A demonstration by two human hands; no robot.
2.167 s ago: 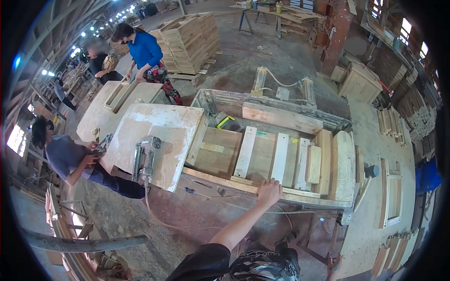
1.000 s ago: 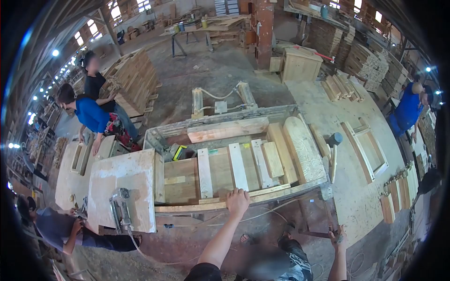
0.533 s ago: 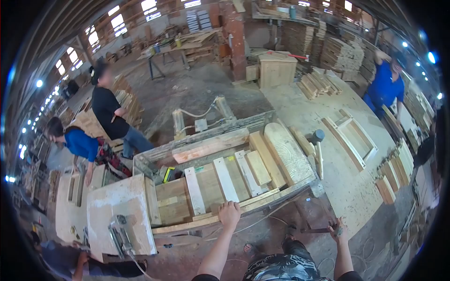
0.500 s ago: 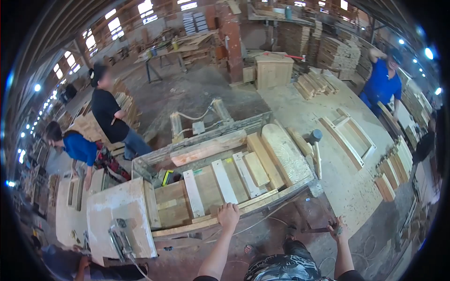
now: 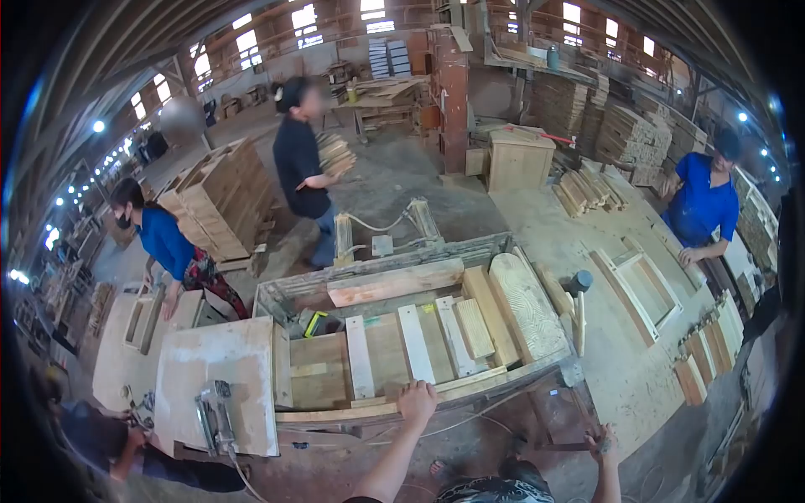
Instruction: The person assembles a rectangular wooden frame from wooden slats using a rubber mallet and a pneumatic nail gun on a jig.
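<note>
My left hand rests with fingers curled over the wooden rail along the near side of a long clamping bench. Inside this bench lies a brown wooden panel, crossed by several pale strips. Lower right, my right hand is closed around the end of a dark bar below the bench's near right corner; its far end is hard to make out. A yellow-and-black object lies in the bench's far left part. Thick boards fill its right part.
A grey air tool with a hose lies on the left board. A dark-headed mallet and a wooden frame are on the right table. Co-workers stand left, behind and right; one carries wood pieces.
My view has swung left, while both my hands keep their holds. The dark-shirted co-worker beyond the bench has walked right, and the wood pieces they carry now show.
</note>
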